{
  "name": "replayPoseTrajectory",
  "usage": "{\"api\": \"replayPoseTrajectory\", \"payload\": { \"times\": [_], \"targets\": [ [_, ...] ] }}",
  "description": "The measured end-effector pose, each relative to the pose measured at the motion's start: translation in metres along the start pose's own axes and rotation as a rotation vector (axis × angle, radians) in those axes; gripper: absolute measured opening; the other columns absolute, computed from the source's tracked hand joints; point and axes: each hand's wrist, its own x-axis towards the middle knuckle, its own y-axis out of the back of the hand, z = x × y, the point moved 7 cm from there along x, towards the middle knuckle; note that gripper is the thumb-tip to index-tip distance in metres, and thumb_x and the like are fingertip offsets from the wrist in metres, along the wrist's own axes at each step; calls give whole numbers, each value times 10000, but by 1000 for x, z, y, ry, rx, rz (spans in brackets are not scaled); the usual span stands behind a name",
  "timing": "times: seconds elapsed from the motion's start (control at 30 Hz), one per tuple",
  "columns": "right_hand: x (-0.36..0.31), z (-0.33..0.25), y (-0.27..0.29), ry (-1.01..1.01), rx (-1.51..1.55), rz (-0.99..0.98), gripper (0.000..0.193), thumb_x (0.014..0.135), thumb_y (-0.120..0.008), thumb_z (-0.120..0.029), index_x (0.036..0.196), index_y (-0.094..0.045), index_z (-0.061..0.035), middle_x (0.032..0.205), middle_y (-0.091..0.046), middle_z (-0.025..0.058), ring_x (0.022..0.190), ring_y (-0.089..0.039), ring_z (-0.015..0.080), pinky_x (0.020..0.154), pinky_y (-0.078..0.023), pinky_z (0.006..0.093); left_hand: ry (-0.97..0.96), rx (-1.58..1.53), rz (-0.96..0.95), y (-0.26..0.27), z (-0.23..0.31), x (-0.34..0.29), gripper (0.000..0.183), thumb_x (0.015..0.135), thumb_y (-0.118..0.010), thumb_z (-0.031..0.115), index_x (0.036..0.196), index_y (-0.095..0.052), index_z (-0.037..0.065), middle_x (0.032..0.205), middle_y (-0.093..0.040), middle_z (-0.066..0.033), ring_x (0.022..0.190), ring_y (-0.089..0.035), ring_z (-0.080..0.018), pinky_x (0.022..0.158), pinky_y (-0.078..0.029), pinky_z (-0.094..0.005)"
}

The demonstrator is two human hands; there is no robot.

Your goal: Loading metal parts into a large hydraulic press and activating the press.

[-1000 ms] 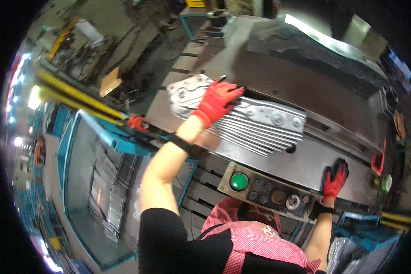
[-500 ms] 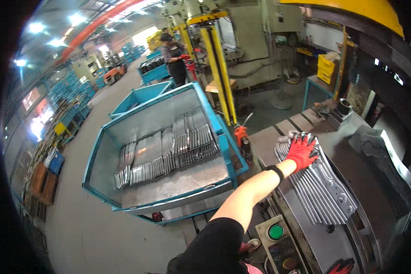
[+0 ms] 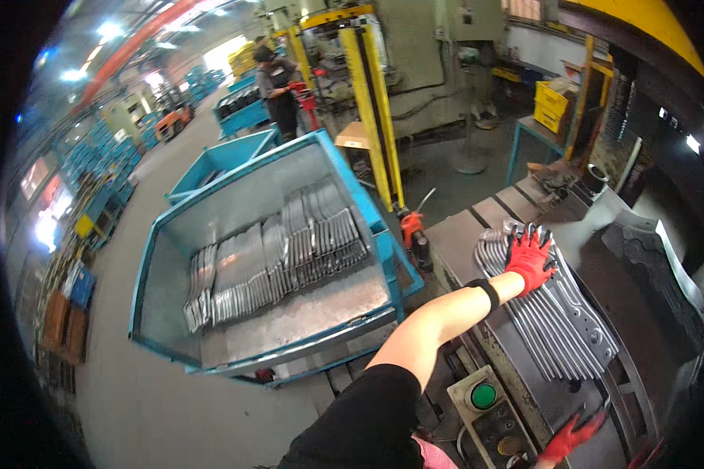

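Observation:
A row of overlapping stamped metal panels (image 3: 559, 313) with ridged edges lies fanned out on the metal press bed (image 3: 602, 438) at the right. My left hand (image 3: 530, 262), in a red glove with dark fingertips, rests on the far end of these panels with its fingers spread. Toward the lower right, my right hand (image 3: 572, 439), also red-gloved, hovers past the near end of the row, fingers stretched apart and nothing in it. Left of the bed, a blue-framed metal bin (image 3: 235, 361) holds many similar panels (image 3: 278, 258) standing in a packed row.
A control box with a green button (image 3: 483, 396) stands beside the bed's near edge. Yellow posts (image 3: 374, 117) rise behind the bin. Curved sheet metal (image 3: 665, 258) borders the bed's right. A person (image 3: 280, 90) works further back, near a second blue bin (image 3: 219, 168).
My right hand has come further into view at the lower right, its fingers extended. My left hand stays on the panels. The whole view has shifted slightly.

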Motion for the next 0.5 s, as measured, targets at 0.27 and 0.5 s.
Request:
{"api": "replayPoseTrajectory", "payload": {
  "times": [0.27, 0.5],
  "targets": [
    [139, -214, -122, 167, 14, -110, 663, 757, -585, -149, 1355, -330, -18, 1392, -333, 187, 1336, -216, 322, 1107, -109, 427, -271, -10, -245, 33, 2, 44, 500, 719, -618, 452, 1008, -615, 44, 1118, -554, -218, 1141, -459, -375, 953, -360, -491],
    [154, -254, -158, -35, -233, -194, 524, 624, -649, -339, 1095, -564, -126, 1201, -480, 109, 1185, -381, 341, 1045, -158, 544, 268, -937, -375, -63, -147, 116, 416, 866, -478, 360, 1206, -549, 132, 1080, -559, -222, 1076, -505, -335, 938, -381, -379]
  ]
}}
